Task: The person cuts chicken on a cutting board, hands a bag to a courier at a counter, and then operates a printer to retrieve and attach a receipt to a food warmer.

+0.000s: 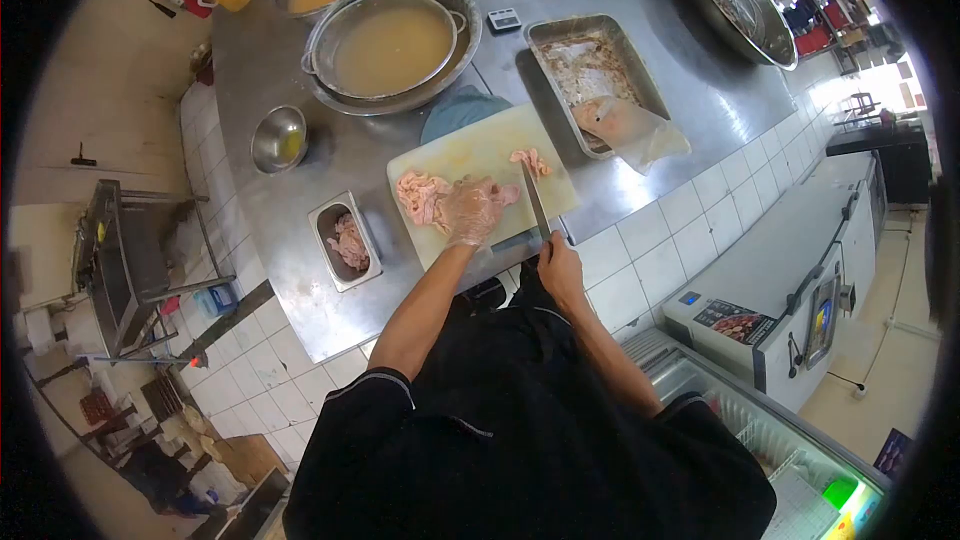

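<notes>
My left hand (474, 212), in a clear plastic glove, curls over raw pink meat on a white cutting board (467, 147). A bit of meat (510, 193) pokes out past its fingertips. Left of that hand lies a larger heap of meat strips (421, 197). My right hand (558, 268), bare, is wrapped round the handle of a knife (535, 202). The blade points away from me over the board, its tip beside a small pile of cut meat (532, 161). Closer to the left, a small steel pan (345, 242) holds more meat.
Past the board stand large basins of cloudy liquid (393, 43) and a small scale (504, 19). A steel tray (598, 70) with a plastic bag of meat (630, 130) sits to the right. A small bowl (279, 140) and blue cloth (461, 112) are on the steel table (640, 5).
</notes>
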{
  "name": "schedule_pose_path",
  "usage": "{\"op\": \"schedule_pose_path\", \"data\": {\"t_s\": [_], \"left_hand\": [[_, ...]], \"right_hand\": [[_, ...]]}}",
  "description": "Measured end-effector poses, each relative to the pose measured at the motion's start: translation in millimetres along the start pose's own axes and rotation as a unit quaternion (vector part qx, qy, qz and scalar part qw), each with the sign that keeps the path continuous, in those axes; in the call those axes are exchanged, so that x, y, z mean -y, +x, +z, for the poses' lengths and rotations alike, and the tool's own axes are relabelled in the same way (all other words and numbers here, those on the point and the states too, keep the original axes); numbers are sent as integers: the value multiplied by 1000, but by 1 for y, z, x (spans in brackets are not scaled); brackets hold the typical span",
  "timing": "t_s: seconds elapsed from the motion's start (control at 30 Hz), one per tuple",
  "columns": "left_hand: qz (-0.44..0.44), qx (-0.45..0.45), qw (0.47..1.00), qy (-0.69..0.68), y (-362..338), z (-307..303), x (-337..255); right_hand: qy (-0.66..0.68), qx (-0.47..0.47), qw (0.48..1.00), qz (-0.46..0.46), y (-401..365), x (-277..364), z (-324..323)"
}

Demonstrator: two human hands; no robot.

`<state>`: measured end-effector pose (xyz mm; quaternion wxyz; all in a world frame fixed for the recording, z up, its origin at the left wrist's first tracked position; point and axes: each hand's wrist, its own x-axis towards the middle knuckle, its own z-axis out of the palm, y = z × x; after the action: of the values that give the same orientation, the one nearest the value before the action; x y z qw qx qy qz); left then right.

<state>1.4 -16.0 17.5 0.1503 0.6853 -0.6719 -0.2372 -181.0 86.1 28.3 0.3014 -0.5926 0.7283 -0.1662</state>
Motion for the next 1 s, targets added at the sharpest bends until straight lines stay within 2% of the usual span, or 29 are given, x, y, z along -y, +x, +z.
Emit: {"op": "schedule_pose_path", "data": {"t_s": [0.1, 0.2, 0.3, 0.4, 0.5, 0.6, 0.67, 0.8, 0.9, 1.0], "left_hand": [[2, 23, 999, 44, 2, -7, -9], [93, -24, 991, 95, 4, -1, -5], [138, -42, 984, 107, 3, 3, -1], [132, -16, 986, 97, -6, -9, -11], [116, 12, 993, 37, -6, -18, -12], [126, -20, 979, -161, -6, -14, -5], [83, -4, 969, -235, 0, 0, 7], [67, 14, 894, -443, 2, -10, -17], [78, 67, 884, -456, 17, -9, -26], [101, 39, 856, -505, 22, -5, -44]], "right_hand": [[6, -7, 1000, -8, 0, -7, 6], [11, -19, 1000, -8, -2, -12, 10], [34, -29, 999, -28, -5, -14, 9], [44, -33, 998, -19, -7, -13, 5], [37, -29, 999, -1, -8, -12, -1], [50, -27, 998, 8, -11, -9, -9], [56, -27, 998, 5, -12, -11, -10], [75, -44, 996, 7, -14, -10, -16], [90, -50, 995, 14, -15, -11, -21], [85, -67, 994, 32, -15, -13, -25]]}}
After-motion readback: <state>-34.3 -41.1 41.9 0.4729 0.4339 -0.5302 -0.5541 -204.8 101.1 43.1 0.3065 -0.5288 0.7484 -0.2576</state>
